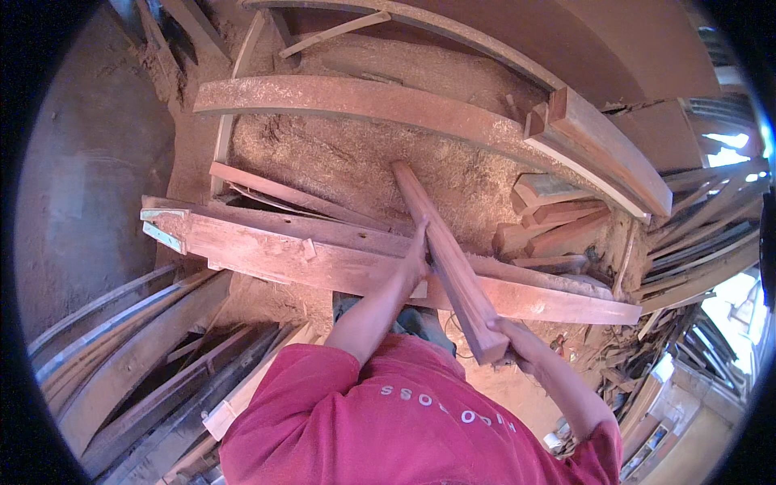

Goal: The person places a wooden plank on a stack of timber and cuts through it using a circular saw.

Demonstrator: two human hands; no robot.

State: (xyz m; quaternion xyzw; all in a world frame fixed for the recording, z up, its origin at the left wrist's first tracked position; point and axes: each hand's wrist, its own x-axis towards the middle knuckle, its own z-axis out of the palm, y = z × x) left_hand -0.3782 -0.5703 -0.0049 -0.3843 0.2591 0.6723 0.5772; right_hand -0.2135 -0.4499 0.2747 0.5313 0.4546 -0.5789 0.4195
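Observation:
A squared reddish wooden beam (443,242) slants across the middle, its far end pointing away from me and its near end close to my body. My left hand (416,255) holds its left side around mid-length; the fingers under the beam are partly hidden. Around the near end, my right hand (524,346) grips from the right, with some fingertips out of sight beneath. The beam crosses over a long bench plank (323,257), which lies crosswise before me. A small wood chip (309,249) rests on that plank, left of my left hand.
Beyond the bench, a curved board (347,101) spans above heaped sawdust (323,162). Thick timbers (606,145) sit at its right end, with several short offcuts (558,226) below. Long boards (162,347) are stacked at lower left, and scrap strips (703,234) pile up at right.

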